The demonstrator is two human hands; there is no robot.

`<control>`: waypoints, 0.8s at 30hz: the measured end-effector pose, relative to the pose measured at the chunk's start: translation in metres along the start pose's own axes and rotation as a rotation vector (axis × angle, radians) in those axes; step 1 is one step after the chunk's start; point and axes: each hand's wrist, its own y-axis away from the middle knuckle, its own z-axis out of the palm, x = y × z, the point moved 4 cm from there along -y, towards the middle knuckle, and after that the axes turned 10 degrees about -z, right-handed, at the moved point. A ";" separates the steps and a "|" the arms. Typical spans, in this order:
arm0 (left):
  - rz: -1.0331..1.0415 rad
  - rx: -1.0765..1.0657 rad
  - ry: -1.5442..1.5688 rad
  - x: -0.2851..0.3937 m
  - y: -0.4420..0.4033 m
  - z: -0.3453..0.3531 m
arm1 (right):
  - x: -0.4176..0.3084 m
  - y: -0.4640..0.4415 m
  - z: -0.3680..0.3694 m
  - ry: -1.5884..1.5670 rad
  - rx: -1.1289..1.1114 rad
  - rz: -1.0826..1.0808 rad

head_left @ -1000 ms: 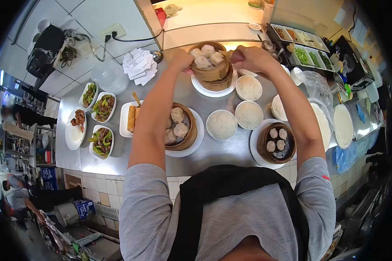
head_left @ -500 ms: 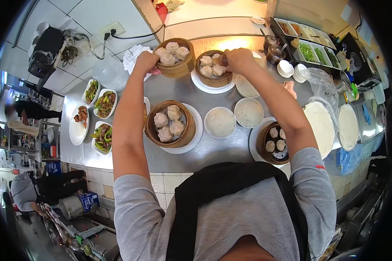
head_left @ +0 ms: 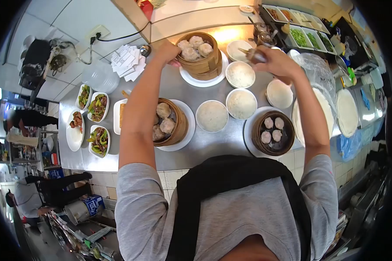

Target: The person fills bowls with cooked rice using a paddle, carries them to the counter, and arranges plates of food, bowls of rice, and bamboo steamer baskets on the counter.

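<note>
My left hand (head_left: 170, 54) grips the left rim of a bamboo steamer (head_left: 204, 69) with several pleated dumplings (head_left: 195, 48) in it. The steamer sits over a white plate (head_left: 224, 65), looking like two tiers stacked. My right hand (head_left: 274, 61) is closed above the bowls at the back, around a small brownish thing (head_left: 256, 55) with a pale narrow tip, whose kind I cannot make out. Below that hand are white bowls of rice (head_left: 240, 75). Another bamboo steamer (head_left: 178, 126) of dumplings, partly behind my left forearm, and a darker steamer (head_left: 273, 150) stand nearer me.
Dishes of meat and green vegetables (head_left: 99, 140) and an oval plate (head_left: 76, 139) stand left. Paper slips (head_left: 128, 63) lie at the back left. Toppings trays (head_left: 305, 37) are back right; pale round sheets (head_left: 347, 119) lie right. Two people (head_left: 28, 195) are at far left.
My left hand has moved right with its steamer, which is now over the plate where the other steamer stood. My right hand has moved from that steamer to the right, over the bowls.
</note>
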 end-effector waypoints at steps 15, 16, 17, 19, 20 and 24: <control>0.043 -0.093 -0.052 -0.008 -0.001 0.000 | -0.030 0.235 0.010 0.196 -0.233 0.272; 0.041 -0.084 -0.064 -0.008 0.000 0.001 | -0.035 0.234 0.017 0.222 -0.250 0.296; 0.044 -0.090 -0.067 -0.007 0.000 0.002 | -0.037 0.231 0.026 0.223 -0.201 0.257; 0.057 -0.098 -0.062 -0.006 0.002 0.002 | -0.043 0.220 0.039 0.264 -0.155 0.226; 0.057 -0.095 -0.060 -0.006 0.005 0.002 | -0.041 0.219 0.042 0.266 -0.155 0.223; 0.094 -0.075 0.001 -0.013 0.014 -0.013 | -0.034 0.219 0.041 0.457 -0.203 0.349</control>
